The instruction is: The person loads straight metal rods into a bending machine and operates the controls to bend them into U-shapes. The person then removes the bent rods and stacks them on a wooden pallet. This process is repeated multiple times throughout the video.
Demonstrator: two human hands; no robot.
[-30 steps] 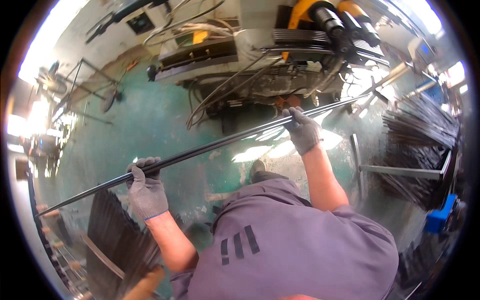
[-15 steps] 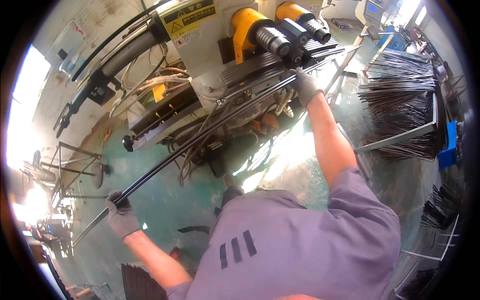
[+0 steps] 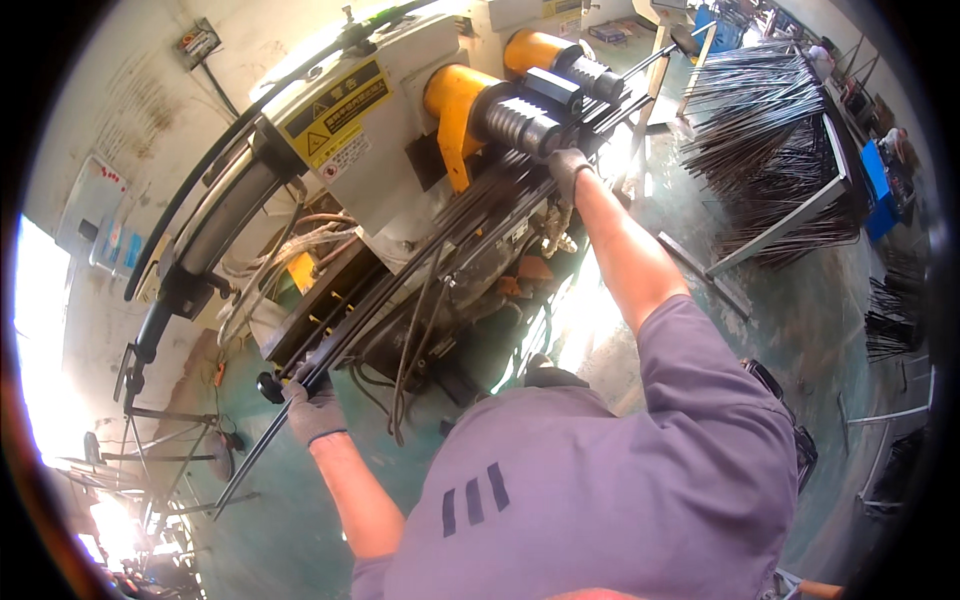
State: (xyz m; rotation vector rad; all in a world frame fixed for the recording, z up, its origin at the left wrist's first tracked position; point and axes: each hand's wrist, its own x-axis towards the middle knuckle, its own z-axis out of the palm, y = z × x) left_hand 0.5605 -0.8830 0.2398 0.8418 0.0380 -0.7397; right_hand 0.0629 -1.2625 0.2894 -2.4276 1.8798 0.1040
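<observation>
Grey gloves on both the left hand point(image 3: 314, 412) and right hand point(image 3: 568, 166), black rod point(image 3: 420, 270) between them. Machine point(image 3: 370, 150) is off-white with orange-yellow housings point(image 3: 452, 100), floor point(image 3: 800, 320) teal-green, shirt point(image 3: 600, 480) purple-grey with three dark stripes.

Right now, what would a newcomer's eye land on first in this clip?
Probably the big pale machine with orange housings and ribbed rollers, filling the upper middle. Next, the long dark rod running diagonally along its front, gripped by the gloved left hand low on the left and the gloved right hand beside the rollers. A rack of dark rods fans out at upper right.
</observation>
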